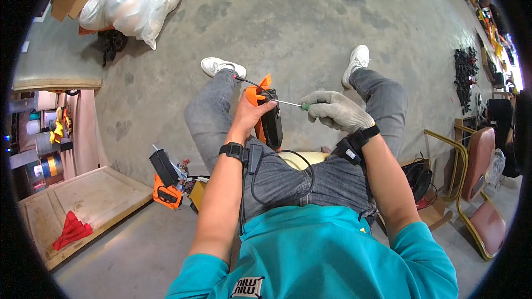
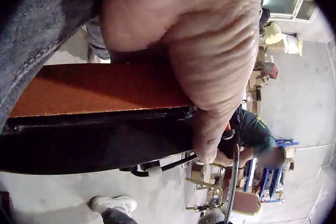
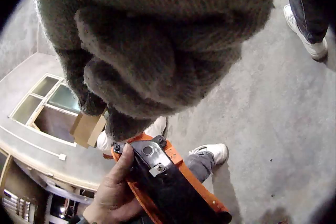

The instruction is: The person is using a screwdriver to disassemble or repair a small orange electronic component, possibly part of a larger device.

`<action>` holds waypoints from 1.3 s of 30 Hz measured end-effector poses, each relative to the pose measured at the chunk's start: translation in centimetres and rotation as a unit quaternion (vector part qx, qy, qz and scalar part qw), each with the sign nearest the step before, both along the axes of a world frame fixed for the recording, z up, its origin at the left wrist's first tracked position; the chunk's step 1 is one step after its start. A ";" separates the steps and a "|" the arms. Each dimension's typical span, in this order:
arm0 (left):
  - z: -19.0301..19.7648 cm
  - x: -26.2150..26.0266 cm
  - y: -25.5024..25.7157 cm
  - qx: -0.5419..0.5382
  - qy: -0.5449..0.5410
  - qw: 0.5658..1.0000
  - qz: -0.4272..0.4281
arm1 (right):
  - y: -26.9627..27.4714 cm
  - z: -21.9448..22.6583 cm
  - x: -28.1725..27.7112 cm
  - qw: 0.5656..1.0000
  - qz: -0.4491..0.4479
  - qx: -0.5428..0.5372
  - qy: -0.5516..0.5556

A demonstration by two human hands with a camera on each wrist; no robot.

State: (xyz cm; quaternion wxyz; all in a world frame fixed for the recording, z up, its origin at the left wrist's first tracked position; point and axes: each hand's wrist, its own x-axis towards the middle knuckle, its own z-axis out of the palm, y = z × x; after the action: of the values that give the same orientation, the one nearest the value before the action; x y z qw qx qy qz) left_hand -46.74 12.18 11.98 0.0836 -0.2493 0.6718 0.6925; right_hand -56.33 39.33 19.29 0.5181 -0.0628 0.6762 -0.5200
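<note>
My bare left hand point(image 1: 250, 112) grips an orange-and-black tool housing point(image 1: 272, 125) between my knees. In the right wrist view, a dark metal plate point(image 3: 152, 153) with a round hole sits at the housing's upper end, with my left thumb at its edge. In the gloved right hand point(image 1: 335, 112), a screwdriver point(image 1: 305, 107) with a green handle is pinched by the fingers. Its thin metal shaft point(image 1: 288, 103) points left, and the tip reaches the top end of the housing near my left thumb. The grey knit glove point(image 3: 157, 50) hides the screwdriver's handle in the right wrist view.
Another orange-and-black tool point(image 1: 167, 194) lies on the floor to my left, beside a wooden board point(image 1: 105, 188) with a red cloth point(image 1: 73, 231). White bags point(image 1: 133, 5) lie at the far left. A chair point(image 1: 479, 166) stands at right.
</note>
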 end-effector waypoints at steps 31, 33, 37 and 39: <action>-0.5 -0.2 0.0 -0.004 -0.012 1.000 -0.026 | -0.2 0.3 0.0 1.000 -0.013 0.008 0.000; -0.6 -0.2 -0.1 -0.002 -0.013 0.999 -0.030 | -0.2 0.0 -0.1 1.000 0.002 0.014 0.005; -1.2 -0.1 -0.1 0.005 0.000 1.000 -0.028 | -0.4 0.4 0.1 1.000 -0.011 0.009 0.003; -1.4 -0.1 -0.2 0.006 0.005 1.000 -0.028 | -0.5 0.4 0.2 1.000 -0.024 0.000 -0.004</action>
State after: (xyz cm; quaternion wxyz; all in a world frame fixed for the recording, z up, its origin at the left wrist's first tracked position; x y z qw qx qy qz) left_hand -46.85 11.95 10.57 0.1005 -0.2265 0.6750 0.6950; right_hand -56.16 38.83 19.71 0.5083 -0.0437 0.6754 -0.5325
